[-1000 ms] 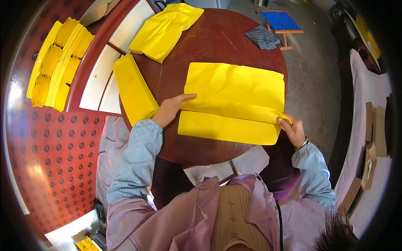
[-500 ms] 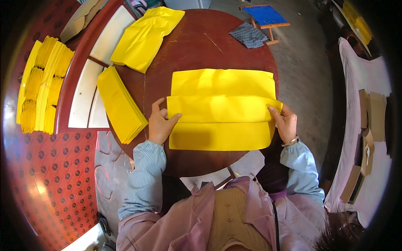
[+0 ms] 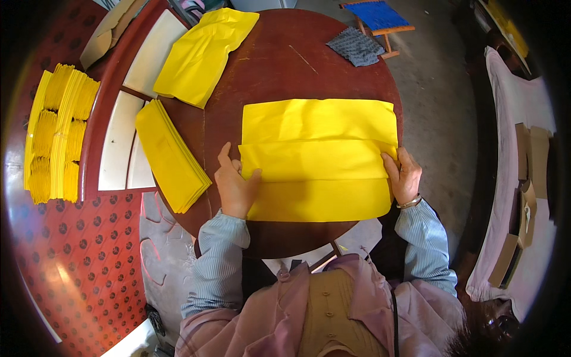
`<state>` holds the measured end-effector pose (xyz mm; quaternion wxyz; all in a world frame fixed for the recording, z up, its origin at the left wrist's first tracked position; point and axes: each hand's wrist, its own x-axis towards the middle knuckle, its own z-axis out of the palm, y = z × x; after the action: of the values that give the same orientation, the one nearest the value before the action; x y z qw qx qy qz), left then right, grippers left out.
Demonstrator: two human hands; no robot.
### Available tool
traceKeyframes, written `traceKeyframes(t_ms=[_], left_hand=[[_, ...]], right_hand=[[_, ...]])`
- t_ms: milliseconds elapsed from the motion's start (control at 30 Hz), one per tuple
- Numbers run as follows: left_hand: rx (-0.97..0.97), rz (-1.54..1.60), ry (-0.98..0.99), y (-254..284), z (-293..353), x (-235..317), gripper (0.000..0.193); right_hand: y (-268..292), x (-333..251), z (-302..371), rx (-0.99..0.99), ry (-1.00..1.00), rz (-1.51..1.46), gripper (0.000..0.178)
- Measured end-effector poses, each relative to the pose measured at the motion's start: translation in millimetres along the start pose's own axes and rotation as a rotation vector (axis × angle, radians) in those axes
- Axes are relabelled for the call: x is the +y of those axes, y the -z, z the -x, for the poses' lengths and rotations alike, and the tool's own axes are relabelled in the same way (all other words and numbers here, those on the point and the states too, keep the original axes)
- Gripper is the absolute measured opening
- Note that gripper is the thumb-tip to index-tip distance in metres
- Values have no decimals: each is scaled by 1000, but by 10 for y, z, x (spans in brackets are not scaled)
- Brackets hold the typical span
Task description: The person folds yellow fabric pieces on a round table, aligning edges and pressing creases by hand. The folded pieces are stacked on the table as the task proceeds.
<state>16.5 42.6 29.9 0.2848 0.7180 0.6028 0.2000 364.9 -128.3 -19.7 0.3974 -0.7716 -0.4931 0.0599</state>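
Observation:
A large yellow sheet [image 3: 321, 163], folded into crosswise bands, lies in front of me on a round dark-red table [image 3: 285, 71]. Its material, paper or cloth, is hard to tell. My right hand [image 3: 404, 175] grips the sheet's right edge, thumb on top and fingers at the rim. At the left edge, my left hand [image 3: 236, 185] rests with its thumb over the sheet and its index finger stretched away, the fingers apart. Left of that hand lies a stack of folded yellow sheets [image 3: 172, 157]. Beyond it spreads a loose, creased yellow sheet [image 3: 205, 56].
A grey cloth [image 3: 355, 46] lies at the table's far right, near a blue-topped folding stool [image 3: 380, 16]. Bundled yellow stacks [image 3: 59, 134] stand far left, past white panels [image 3: 116, 143]. Open cardboard boxes [image 3: 526, 208] sit on a pale cloth [image 3: 496, 178] at right.
My left hand has shifted slightly toward me and to the right along the sheet's edge. At the right edge, the folded band that stuck out now lies nearly even with the rest.

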Motion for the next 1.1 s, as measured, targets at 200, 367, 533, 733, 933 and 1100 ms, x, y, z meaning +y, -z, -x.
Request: traceKeyframes(t_ms=[200,367,533,733,933,1100], left_hand=[[283,-516,-722,-39,48,76,67],[-516,-122,-608,-27,-166,73,59],[-386,-240,-457,-404,-77,222,56],[-54,-447,-563,-826,168,231,72],[-35,-611,-497,-839,107,216,75],[7,-524,-445,-668,9,-60,81]], right_hand=[[9,-19,-6,-6,30,18,21],[-12,10,-7,-2,51,89,24],[75,-102,-59,-25,-14,1,24],[-99,-818,84,35,209,485,56],[-1031,-1130,131,-272,289,494,57],[-446,-594,113,-268,234,694,62]])
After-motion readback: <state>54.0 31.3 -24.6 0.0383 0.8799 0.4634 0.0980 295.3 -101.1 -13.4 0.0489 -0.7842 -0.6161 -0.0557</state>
